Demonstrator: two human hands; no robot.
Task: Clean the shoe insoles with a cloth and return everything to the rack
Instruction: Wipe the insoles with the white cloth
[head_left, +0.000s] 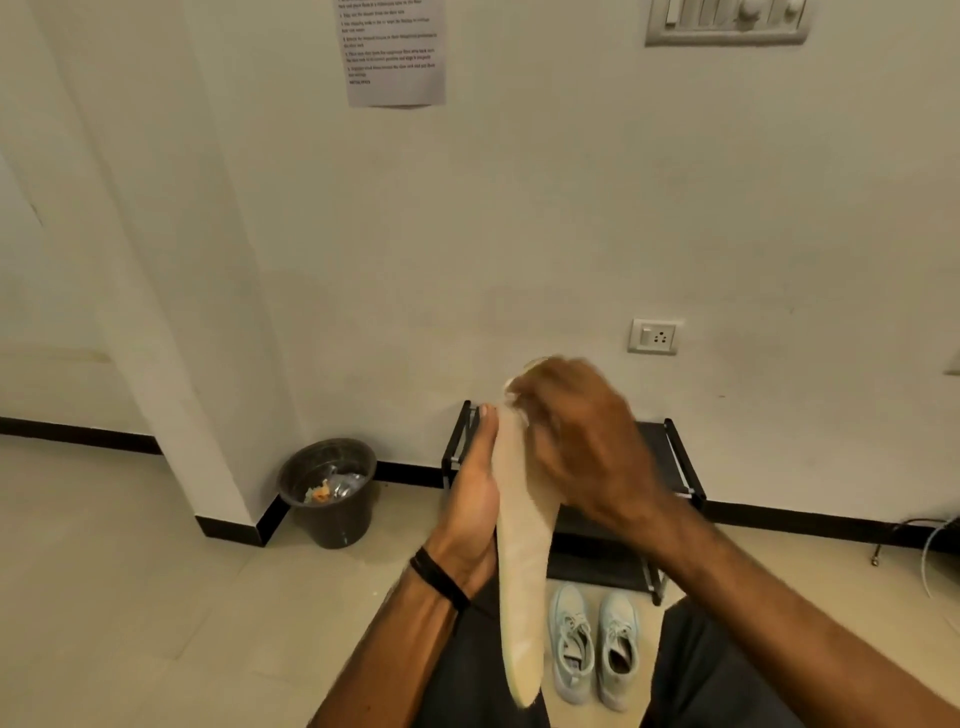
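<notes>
Insole (522, 582) is held upright in front of the rack (670, 467), its heel end hanging low between the knees. It is supported along its left edge by the left hand (475, 499), fingers stretched straight against it. Its top is covered by the right hand (576, 441), which is blurred; a pale scrap at the fingertips may be the cloth, though the grip cannot be told. Much of the rack is hidden behind both hands. Two pale shoes (595, 644) are seen on the floor just before it. A bin (330, 493) stands to the left, and the wall notice (392, 49) is cut off above.
</notes>
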